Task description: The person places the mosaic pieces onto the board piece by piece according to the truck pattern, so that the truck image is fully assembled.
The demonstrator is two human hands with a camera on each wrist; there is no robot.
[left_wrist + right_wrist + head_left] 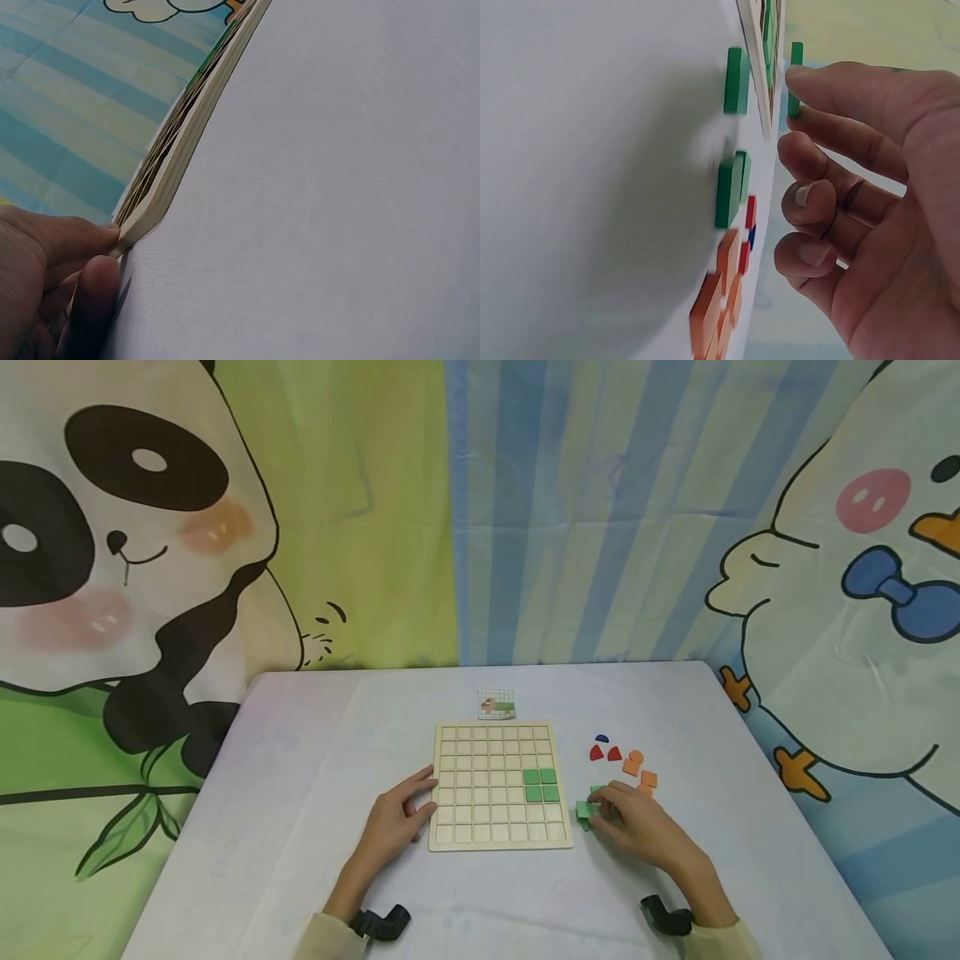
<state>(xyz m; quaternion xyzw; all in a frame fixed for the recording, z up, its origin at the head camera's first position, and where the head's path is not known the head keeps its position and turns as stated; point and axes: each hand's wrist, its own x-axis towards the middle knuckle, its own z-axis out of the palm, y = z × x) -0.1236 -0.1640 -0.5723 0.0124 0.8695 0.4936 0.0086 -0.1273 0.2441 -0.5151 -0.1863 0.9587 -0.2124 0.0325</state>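
Observation:
A pale wooden grid board point(480, 814) lies on the table, with several green squares point(532, 793) set in cells at its right side. My left hand point(397, 814) rests against the board's left edge, its thumb and fingers touching the rim. To the right of the board, my right hand point(637, 822) pinches a green square tile point(796, 56) between thumb and index finger, held above the table. Other green tiles point(730, 191) lie under and beside that hand, partly hidden in the head view.
Beyond the right hand lie several orange pieces point(631, 767), two red pieces point(596, 752) and a blue half-round piece point(602, 738). A small pattern card point(497, 704) sits behind the board. Printed curtains point(585, 510) hang behind the white table point(337, 735).

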